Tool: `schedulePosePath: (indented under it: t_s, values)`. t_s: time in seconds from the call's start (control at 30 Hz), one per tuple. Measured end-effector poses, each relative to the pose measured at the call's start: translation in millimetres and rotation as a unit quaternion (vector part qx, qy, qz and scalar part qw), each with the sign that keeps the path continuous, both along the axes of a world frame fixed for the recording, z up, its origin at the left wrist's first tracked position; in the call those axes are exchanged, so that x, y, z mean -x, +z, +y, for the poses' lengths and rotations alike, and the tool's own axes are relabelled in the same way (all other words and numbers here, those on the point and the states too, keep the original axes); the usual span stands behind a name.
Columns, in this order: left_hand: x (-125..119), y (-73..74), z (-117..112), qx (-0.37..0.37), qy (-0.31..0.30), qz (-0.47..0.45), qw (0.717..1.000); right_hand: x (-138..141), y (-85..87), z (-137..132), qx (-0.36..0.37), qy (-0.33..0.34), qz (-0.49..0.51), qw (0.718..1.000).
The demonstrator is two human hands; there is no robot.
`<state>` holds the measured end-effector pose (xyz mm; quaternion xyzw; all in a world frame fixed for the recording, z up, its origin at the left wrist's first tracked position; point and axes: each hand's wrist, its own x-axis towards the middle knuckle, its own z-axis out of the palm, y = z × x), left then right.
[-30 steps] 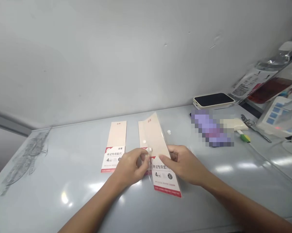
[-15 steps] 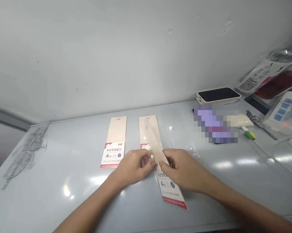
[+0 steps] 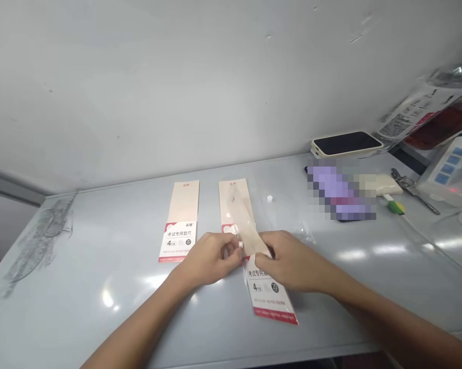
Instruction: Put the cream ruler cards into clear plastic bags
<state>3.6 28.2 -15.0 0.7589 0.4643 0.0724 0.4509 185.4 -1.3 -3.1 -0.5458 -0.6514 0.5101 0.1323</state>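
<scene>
My right hand (image 3: 292,261) grips the right edge of a printed card in a clear sleeve (image 3: 272,294), thumb on top. The card slants, its red-edged lower end towards me and its cream upper part bent up. My left hand (image 3: 215,259) is closed in a pinch on the clear sleeve's left edge, beside a small white snap fastener (image 3: 236,229). Underneath, partly covered, lies a second cream card (image 3: 231,193). A third card (image 3: 179,241) lies flat to the left of my left hand.
A clear sleeve with a white fastener (image 3: 270,198) lies beyond my right hand. Transparent rulers (image 3: 42,236) lie at the table's left. At the right are a phone (image 3: 348,144), a blurred purple object (image 3: 336,192), a cable (image 3: 433,241) and a plastic box (image 3: 452,166).
The held card has turned flatter, so more of its printed face shows. Both hands keep their grip with only small shifts, and the view has moved slightly.
</scene>
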Motion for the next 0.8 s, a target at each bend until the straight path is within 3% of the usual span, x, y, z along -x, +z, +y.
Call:
schedulePosePath:
  t_s: [0.23, 0.57, 0.8]
  values:
    - [-3, -0.4, 1, -0.018, -0.008, 0.0, 1.0, 1, 1.1, 0, 0.016, -0.007, 0.002, 1.0]
    - [-14, -9.7, -8, -0.065, 0.056, 0.079, 0.993, 5, 3.3, -2, 0.0, -0.019, -0.025, 1.0]
    - [-2, -3.0, -2, -0.061, -0.039, 0.023, 0.997, 3, 0.5, 0, 0.042, -0.009, -0.009, 0.999]
